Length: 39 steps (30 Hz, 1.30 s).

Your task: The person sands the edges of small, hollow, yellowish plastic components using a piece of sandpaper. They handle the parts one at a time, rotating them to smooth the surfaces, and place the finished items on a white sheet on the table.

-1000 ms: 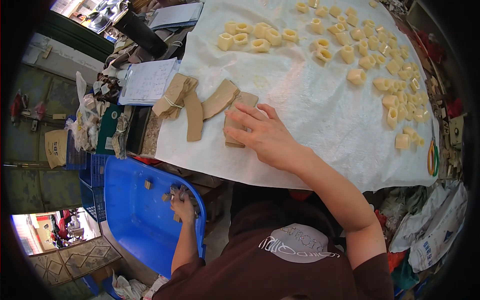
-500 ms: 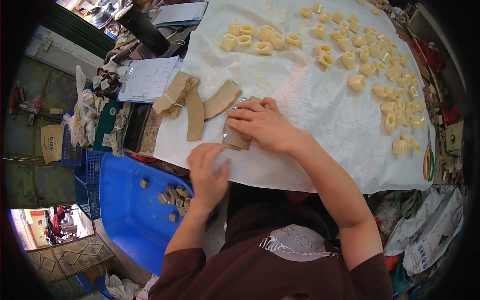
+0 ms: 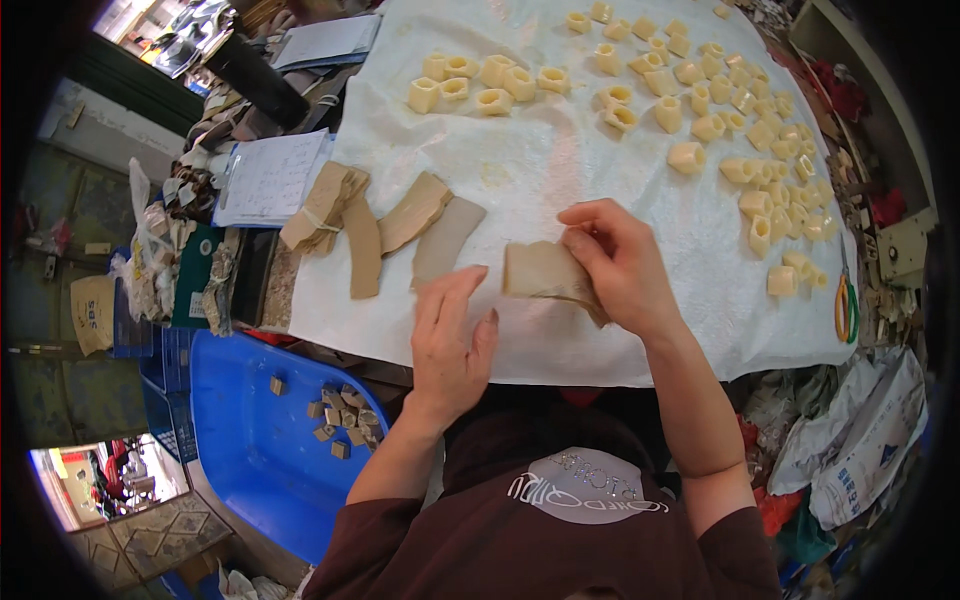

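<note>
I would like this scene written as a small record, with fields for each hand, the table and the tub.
Left hand: open, near the lower end of a grey-tan strip; contact unclear
Right hand: holds a flat tan piece between thumb and fingers
Table: white sheet bearing yellow hollow pieces and scissors
Tub: blue tub containing small brown blocks

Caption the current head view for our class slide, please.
Right hand holding thin tan material over a white cloth, left hand open nearby, blue tub at left.
</note>
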Motion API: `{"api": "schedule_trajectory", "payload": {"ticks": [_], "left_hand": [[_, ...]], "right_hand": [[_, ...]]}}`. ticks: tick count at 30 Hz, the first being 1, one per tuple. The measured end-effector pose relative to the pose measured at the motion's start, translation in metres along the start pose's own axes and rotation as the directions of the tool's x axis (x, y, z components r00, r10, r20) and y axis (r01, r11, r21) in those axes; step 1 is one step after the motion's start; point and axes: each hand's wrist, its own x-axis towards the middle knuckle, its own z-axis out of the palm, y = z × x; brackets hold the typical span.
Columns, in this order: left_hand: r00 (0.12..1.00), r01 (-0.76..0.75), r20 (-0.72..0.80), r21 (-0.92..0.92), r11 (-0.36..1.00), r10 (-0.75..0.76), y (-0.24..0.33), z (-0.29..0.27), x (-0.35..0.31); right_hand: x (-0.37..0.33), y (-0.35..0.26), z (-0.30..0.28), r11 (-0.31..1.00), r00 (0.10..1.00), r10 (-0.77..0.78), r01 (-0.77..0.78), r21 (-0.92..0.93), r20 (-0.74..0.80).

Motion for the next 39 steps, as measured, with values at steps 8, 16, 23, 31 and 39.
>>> {"api": "schedule_trajectory", "payload": {"ticks": [8,16,23,31,39], "left_hand": [[0.986,0.161,0.146,-0.727,0.668,-0.078,0.068,0.065,0.019],[0.979,0.099,0.202,-0.422,0.901,-0.013,0.075,0.077,0.031],[0.967,-0.049,0.232,-0.247,0.968,0.108,0.078,0.088,0.026],[0.928,-0.164,0.341,0.012,0.986,0.15,0.084,0.09,0.028],[0.906,-0.194,0.388,0.023,0.981,0.17,0.087,0.089,0.029]], "right_hand": [[-0.061,0.005,-0.019,0.977,0.974,0.077,-0.031,0.211,-0.214],[-0.079,0.002,-0.039,0.768,0.868,-0.444,0.24,-0.594,-0.224],[-0.082,-0.003,-0.048,0.82,0.931,-0.343,0.231,-0.524,-0.126],[-0.085,-0.003,-0.06,0.781,0.954,-0.298,0.223,-0.583,-0.035],[-0.085,0.002,-0.071,0.954,0.989,-0.145,0.133,-0.27,-0.026]]}}
